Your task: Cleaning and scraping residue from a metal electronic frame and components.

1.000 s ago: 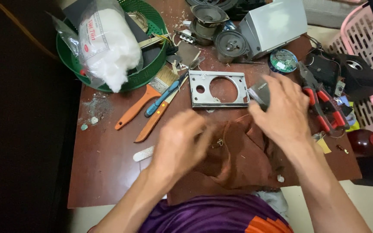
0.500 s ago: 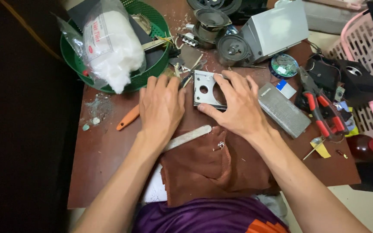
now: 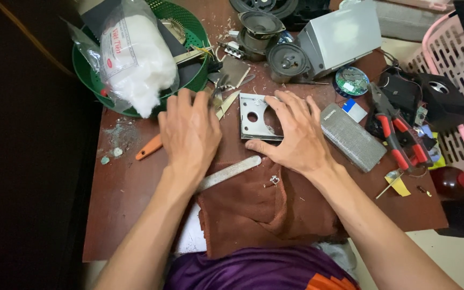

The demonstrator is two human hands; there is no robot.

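A reddish-brown wooden tabletop [image 3: 130, 188], scuffed and littered with parts, fills the view, with a dark floor along its left edge and a pink slotted plastic basket [image 3: 460, 70] beyond its right edge. At the far left corner sits a round green plastic basket [image 3: 191, 32] holding a clear bag of white cotton wadding [image 3: 135, 59]. Along the far edge stand a silver-grey box-shaped speaker housing [image 3: 342, 37] and two loose round black speaker cones [image 3: 285, 60]. A brown cloth [image 3: 264, 215] hangs over the near edge at the middle. Towards the right edge lie a grey fabric-covered oblong speaker [image 3: 353, 137] and red-handled pliers [image 3: 398, 137]. The left hand [image 3: 189, 131] lies flat, palm down and fingers spread, over tools near the tabletop's middle; an orange tool handle [image 3: 149, 147] pokes out beside it, and a flat grey metal file [image 3: 229, 172] lies just beneath the wrist. Whether it grips anything I cannot tell. The right hand [image 3: 294, 134] is open, its fingers pressing on a square silver metal plate with round holes [image 3: 253, 121], at the middle of the tabletop just past the cloth.
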